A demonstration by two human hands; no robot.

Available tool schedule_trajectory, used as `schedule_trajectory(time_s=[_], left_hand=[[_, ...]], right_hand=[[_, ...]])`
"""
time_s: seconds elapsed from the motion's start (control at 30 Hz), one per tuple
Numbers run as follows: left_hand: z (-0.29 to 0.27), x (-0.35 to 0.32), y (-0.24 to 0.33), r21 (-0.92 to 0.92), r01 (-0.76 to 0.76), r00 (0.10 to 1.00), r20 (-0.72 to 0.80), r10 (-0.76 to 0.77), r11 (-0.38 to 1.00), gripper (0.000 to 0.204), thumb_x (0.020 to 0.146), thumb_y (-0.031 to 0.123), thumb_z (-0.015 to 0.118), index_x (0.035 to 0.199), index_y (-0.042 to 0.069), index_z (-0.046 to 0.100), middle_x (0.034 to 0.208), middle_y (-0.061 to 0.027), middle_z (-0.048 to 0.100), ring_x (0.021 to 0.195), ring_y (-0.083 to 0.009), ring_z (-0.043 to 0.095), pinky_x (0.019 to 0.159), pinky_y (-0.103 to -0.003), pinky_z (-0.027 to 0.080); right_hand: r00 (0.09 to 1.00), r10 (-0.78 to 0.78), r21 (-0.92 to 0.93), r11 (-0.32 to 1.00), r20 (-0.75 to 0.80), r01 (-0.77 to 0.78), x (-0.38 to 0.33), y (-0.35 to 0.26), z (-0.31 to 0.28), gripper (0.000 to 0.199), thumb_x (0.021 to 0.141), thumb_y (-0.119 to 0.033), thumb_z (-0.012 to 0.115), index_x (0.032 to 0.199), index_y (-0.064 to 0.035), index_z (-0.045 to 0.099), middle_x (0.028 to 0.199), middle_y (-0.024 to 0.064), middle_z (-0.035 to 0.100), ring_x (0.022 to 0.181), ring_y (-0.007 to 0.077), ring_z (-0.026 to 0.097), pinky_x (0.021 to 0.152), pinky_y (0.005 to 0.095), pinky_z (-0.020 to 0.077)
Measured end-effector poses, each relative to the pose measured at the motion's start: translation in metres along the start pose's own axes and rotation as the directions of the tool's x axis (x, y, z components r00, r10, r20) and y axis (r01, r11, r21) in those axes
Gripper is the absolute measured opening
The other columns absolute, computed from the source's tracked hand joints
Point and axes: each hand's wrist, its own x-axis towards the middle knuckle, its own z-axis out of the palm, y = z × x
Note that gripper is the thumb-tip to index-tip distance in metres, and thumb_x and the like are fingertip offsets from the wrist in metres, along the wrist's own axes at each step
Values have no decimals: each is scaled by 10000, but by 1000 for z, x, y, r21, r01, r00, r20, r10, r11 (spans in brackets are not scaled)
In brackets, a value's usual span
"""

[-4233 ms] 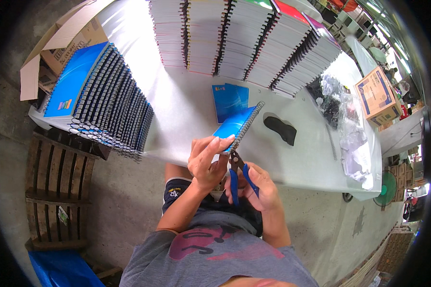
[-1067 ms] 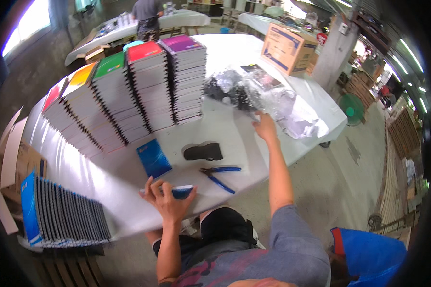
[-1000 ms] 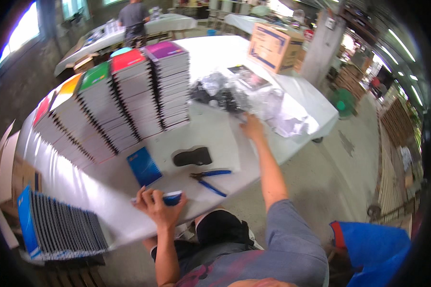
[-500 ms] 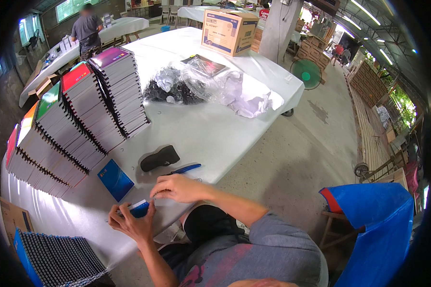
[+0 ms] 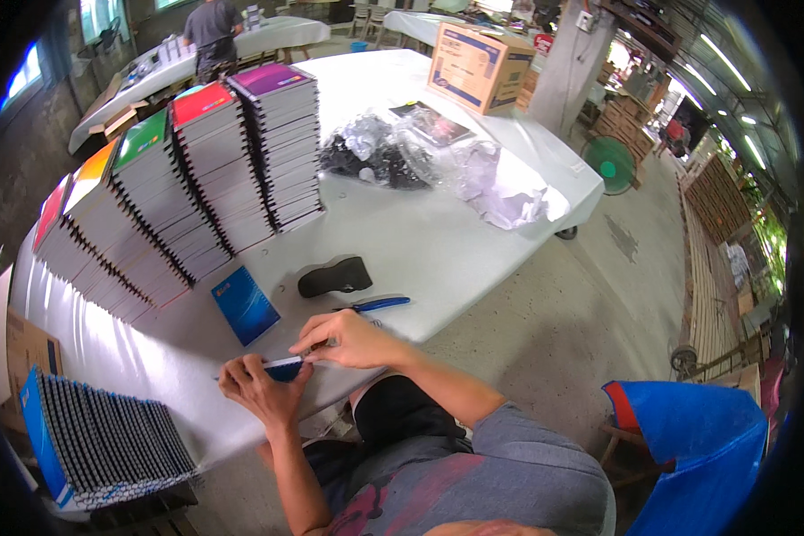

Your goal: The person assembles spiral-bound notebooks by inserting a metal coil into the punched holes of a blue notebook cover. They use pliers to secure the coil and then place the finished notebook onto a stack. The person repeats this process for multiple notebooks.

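Left hand (image 5: 263,390), fingers gripping a blue notebook (image 5: 283,372) over the worktop (image 5: 447,237); right hand (image 5: 357,339) beside the notebook's end, whether its fingers hold anything indistinct.

Green fan (image 5: 608,168) beyond blue sheet (image 5: 715,447)
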Motion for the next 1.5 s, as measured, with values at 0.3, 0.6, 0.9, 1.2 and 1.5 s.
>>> schedule_trajectory(time_s=[0.3, 0.6, 0.9, 1.2, 1.5], left_hand=[[-2, -4, 0, -11, 88, 990, 114, -87, 996, 656, 526, 641, 726, 893, 134, 531, 986, -54, 463, 1006, -259, 400, 842, -521, 264], [2, -5, 11, -9, 110, 994, 27, -110, 994, 562, 479, 499, 775, 836, 146, 522, 929, -44, 435, 1006, -277, 384, 889, -550, 230], [-1, -2, 5, -10, 84, 996, 42, -84, 996, 593, 489, 582, 767, 825, 154, 533, 912, -38, 451, 983, -262, 417, 852, -499, 253], [-10, -12, -1, -100, 35, 998, 64, -29, 994, 659, 561, 537, 774, 1027, 111, 584, 1000, -93, 518, 1014, -293, 440, 940, -438, 290], [-9, -4, -2, -126, -38, 998, 52, 45, 991, 590, 614, 469, 766, 1053, 125, 574, 882, -87, 455, 929, -286, 393, 876, -434, 303]], right_hand=[[989, 148, 258, 957, -25, -136, -4, 7, -1, 244, 734, 5, 705, 977, -21, 691, 919, 80, 663, 837, 148, 623, 750, 267, 492], [989, 145, 194, 971, -37, -136, 1, 3, -2, 188, 771, 12, 685, 957, -8, 681, 948, 69, 642, 860, 134, 611, 747, 265, 488], [992, 120, -143, 983, 49, -112, 4, -10, -1, 180, 813, 7, 628, 984, -19, 675, 836, 61, 654, 742, 125, 602, 664, 234, 458], [993, 83, -128, 989, 82, -72, -2, -6, -5, 440, 876, -237, 603, 1279, -117, 475, 860, 120, 621, 762, 177, 620, 675, 314, 484], [997, -72, -194, 978, 42, 79, -8, 1, -7, 203, 917, -202, 512, 952, -36, 623, 874, 151, 630, 766, 306, 601, 674, 374, 465]])
